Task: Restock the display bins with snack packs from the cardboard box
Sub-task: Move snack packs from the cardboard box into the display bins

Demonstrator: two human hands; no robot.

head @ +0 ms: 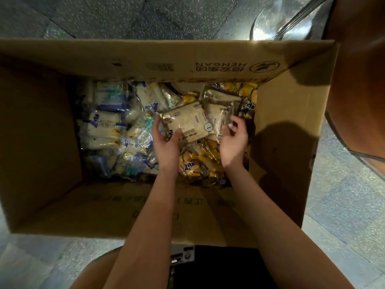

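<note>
A large open cardboard box sits on the floor below me, its bottom covered with several clear-wrapped snack packs. Both my arms reach down into it. My left hand grips the left edge of a pale bread pack, thumb on top. My right hand pinches the edge of a second clear pack just right of the first, fingers curled. White and blue packs fill the left side; yellow packs lie under and right of my hands.
The box's far flap stands up with printed lettering; its side walls are tall. Speckled grey floor surrounds the box. A shiny metal object lies beyond the far right corner. Another person's arm is at the right edge.
</note>
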